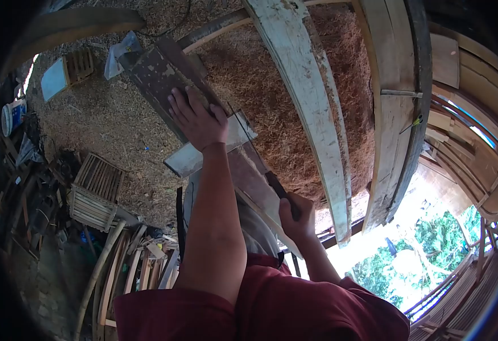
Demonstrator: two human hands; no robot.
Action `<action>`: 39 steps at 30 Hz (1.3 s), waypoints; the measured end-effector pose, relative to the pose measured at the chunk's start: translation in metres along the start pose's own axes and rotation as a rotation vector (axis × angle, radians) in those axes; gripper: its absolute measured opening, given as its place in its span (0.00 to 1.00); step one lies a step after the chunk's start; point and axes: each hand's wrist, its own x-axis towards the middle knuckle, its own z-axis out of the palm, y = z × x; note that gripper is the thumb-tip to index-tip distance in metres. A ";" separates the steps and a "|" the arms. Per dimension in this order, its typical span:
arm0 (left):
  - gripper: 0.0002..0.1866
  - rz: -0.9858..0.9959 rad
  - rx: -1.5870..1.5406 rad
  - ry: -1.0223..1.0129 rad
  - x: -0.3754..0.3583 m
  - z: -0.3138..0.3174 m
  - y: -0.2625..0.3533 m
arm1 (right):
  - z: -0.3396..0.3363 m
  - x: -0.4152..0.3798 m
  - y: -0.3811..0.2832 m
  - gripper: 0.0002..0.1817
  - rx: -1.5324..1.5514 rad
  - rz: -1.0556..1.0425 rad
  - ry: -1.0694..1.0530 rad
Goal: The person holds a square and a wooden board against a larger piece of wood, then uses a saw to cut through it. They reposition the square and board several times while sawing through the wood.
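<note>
My left hand (199,120) lies flat with fingers spread on a worn brown board (166,74), its heel close to a short pale plank (187,160) that crosses the board. In my right hand (298,219) is the dark, straight handle of what looks like a handsaw (275,184). Its thin blade shows almost edge-on and runs up past the right end of the pale plank. Whether the blade's teeth touch wood is not clear. Below the plank, the brown board (254,173) continues toward my body.
Long pale planks (303,85) and a curved timber (394,125) stretch along the right. Shavings (112,113) cover the ground. Slatted wooden pieces (95,193) and stacked offcuts (141,264) sit at lower left. A white bucket (14,116) stands at far left.
</note>
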 end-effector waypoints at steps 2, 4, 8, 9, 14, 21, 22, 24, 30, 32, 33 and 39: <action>0.39 0.009 -0.009 0.024 0.001 0.002 -0.001 | 0.012 0.027 -0.017 0.15 0.029 0.005 0.006; 0.39 -0.004 -0.004 0.013 -0.001 0.000 0.001 | 0.032 0.059 -0.018 0.15 -0.014 -0.037 0.043; 0.38 0.002 -0.016 -0.004 0.002 -0.001 0.000 | 0.006 0.017 0.002 0.14 0.036 -0.015 -0.041; 0.39 0.001 -0.006 -0.014 -0.002 -0.002 -0.001 | -0.007 0.005 -0.001 0.14 0.067 0.045 -0.082; 0.40 0.007 0.013 0.005 0.000 0.002 -0.001 | 0.035 0.060 -0.009 0.13 0.003 -0.211 0.070; 0.38 0.044 0.080 -0.002 0.002 -0.002 -0.005 | -0.015 -0.007 -0.008 0.09 0.052 -0.015 -0.089; 0.38 0.053 0.076 0.012 0.001 -0.001 -0.005 | -0.002 0.006 -0.007 0.10 0.057 -0.072 -0.038; 0.37 0.070 0.056 0.031 0.000 0.004 -0.001 | 0.032 0.047 -0.001 0.11 0.053 -0.192 0.071; 0.37 0.065 0.067 0.012 -0.001 0.001 -0.004 | -0.002 -0.011 -0.005 0.12 0.038 -0.025 -0.036; 0.37 0.045 0.073 0.002 0.000 0.000 0.001 | -0.003 -0.006 -0.010 0.13 0.059 -0.008 -0.028; 0.37 0.053 0.064 -0.002 0.000 0.001 0.002 | 0.014 0.019 -0.012 0.13 0.029 -0.086 0.019; 0.38 0.073 0.083 0.006 -0.010 0.002 -0.011 | 0.007 0.013 -0.003 0.16 0.038 -0.108 0.017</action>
